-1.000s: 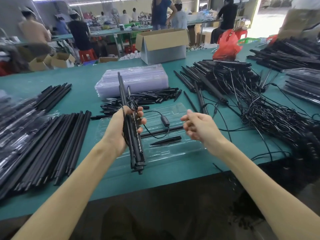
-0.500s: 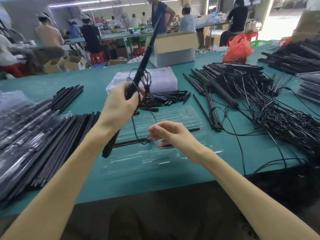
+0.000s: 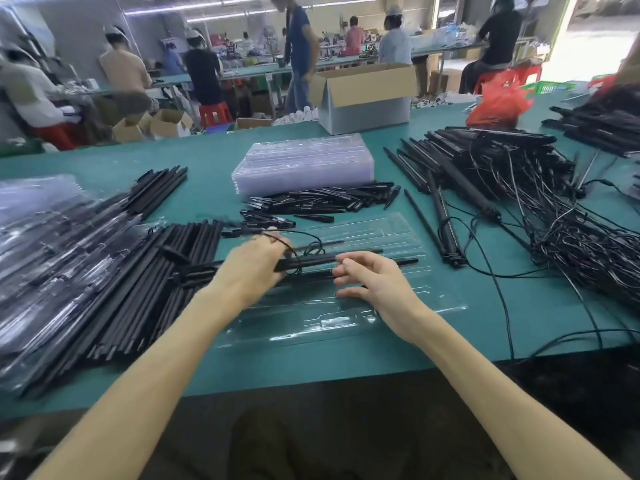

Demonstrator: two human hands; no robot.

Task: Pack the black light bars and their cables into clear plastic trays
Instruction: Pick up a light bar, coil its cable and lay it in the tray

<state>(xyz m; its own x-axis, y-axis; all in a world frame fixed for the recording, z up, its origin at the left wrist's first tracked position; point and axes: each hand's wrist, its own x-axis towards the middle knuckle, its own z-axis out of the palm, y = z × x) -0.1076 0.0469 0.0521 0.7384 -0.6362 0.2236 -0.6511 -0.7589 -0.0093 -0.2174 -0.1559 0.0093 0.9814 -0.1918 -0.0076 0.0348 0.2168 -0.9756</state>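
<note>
The tray (image 3: 398, 233) lies flat on the desk (image 3: 346, 362), long side across the view. One bar (image 3: 313, 262) lies level across the tray, its left end over the bar pile (image 3: 138, 271).

The left forearm reaches in from the lower left, back of the hand up. The left grip (image 3: 251, 268) curls round the bar and, it appears, its looped cable (image 3: 313, 236). Blur hides the fingertips.

The right forearm enters from the lower right. The right grip (image 3: 375, 284) is spread and relaxed, holding nothing. Its fingers (image 3: 341, 263) point left over the bar, and the thumb sits low against the tray.

A tray stack (image 3: 301, 161) stands behind. Cabled bars (image 3: 485, 161) lie to the right.
</note>
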